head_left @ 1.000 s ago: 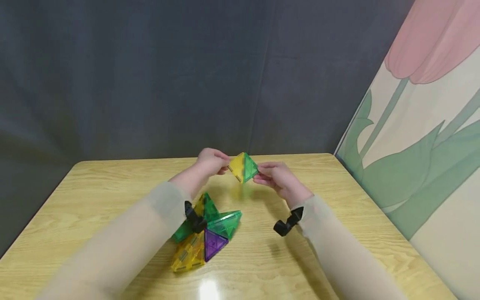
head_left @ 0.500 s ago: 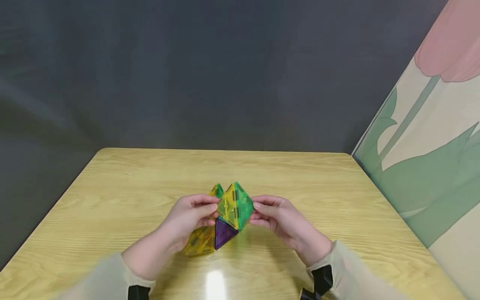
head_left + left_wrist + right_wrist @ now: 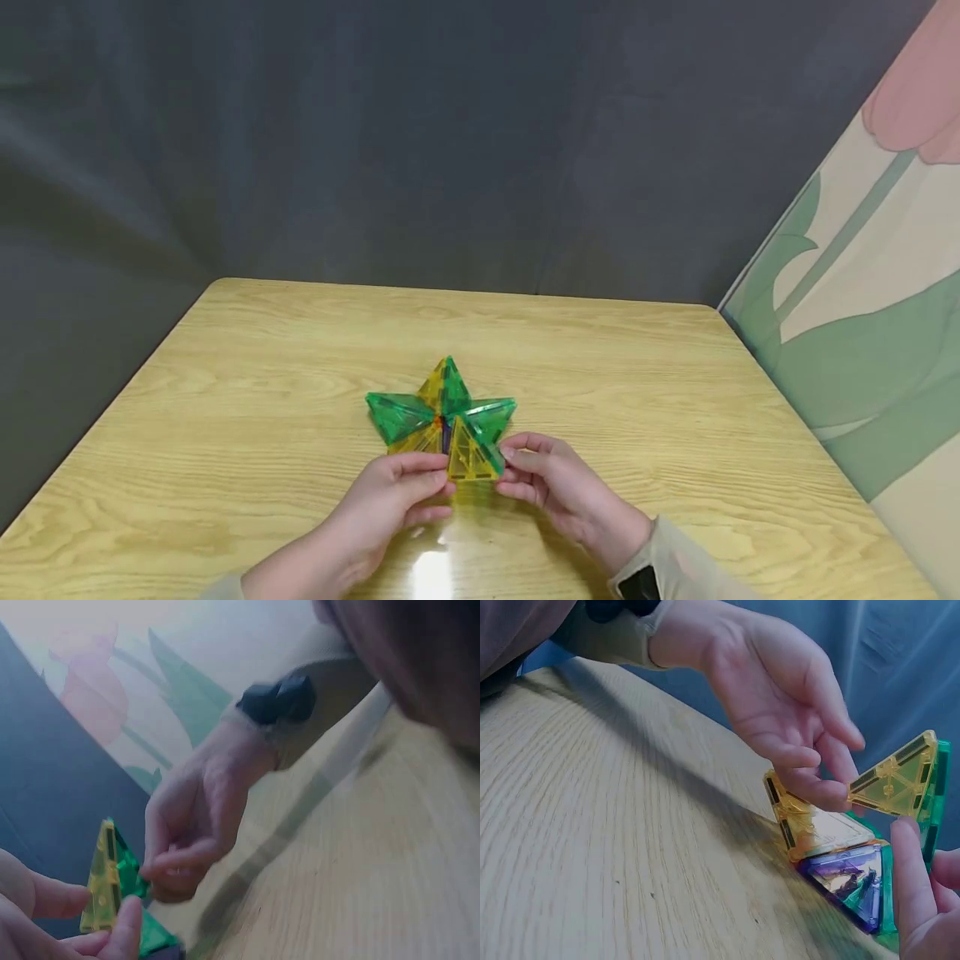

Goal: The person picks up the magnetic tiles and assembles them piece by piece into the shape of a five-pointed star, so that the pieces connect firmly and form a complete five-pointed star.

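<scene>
Two joined triangular magnetic tiles, a yellow one [image 3: 467, 457] and a green one [image 3: 938, 795], meet along a ridge and are held between both hands. My left hand [image 3: 397, 500] pinches the yellow tile's corner with thumb and fingers; my right hand [image 3: 566, 492] pinches the green side. The pair overlaps the front right of a star-shaped build of see-through green and yellow tiles [image 3: 397, 415] in the head view. A purple tile [image 3: 847, 885] lies flat in the build, mostly hidden from the head. The right wrist view shows the pair raised above it.
The wood-grain table [image 3: 637, 392] carries the build near its middle. A dark curtain [image 3: 465, 142] hangs behind the far edge, and a wall with a tulip picture [image 3: 885, 350] rises at the right. A black strap [image 3: 639, 583] sits on the right wrist.
Both hands bring the joined yellow and green tiles from the far side of the table toward me, down to the star's front right. The head view has also shifted, uncovering more of the star.
</scene>
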Motion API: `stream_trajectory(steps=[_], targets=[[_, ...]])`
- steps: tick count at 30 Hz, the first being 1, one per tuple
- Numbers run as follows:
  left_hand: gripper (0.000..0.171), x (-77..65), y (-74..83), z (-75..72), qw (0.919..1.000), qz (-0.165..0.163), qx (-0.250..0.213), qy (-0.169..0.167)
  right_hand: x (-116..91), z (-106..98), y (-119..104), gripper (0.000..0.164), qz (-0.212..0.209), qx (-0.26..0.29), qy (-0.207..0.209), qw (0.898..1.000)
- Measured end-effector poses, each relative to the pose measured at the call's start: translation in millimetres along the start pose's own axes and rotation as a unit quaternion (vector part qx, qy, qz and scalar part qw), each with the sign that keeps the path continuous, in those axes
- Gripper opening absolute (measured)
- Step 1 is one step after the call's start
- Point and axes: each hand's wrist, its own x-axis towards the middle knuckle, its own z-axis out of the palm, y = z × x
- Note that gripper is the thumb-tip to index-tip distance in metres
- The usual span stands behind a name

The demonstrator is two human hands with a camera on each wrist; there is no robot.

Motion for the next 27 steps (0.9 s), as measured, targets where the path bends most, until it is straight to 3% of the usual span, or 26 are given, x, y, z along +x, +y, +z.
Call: stream_trajectory(steps=[7,19,27], targets=[[0.06,-9.0,-1.7,2.6,0.9982,-0.009,-0.014,-0.058,6,-1,4,0.011,-0.002,-0.004,-0.011,1.0],[0.073,-6.7,-9.4,3.8,0.9972,-0.014,0.006,-0.073,16,-1,17,0.011,0.005,0.007,0.026,1.0],[0.074,-5.7,-8.8,0.1,0.9964,-0.038,0.01,-0.075,11,-2,14,0.031,-0.006,-0.016,0.038,0.999]])
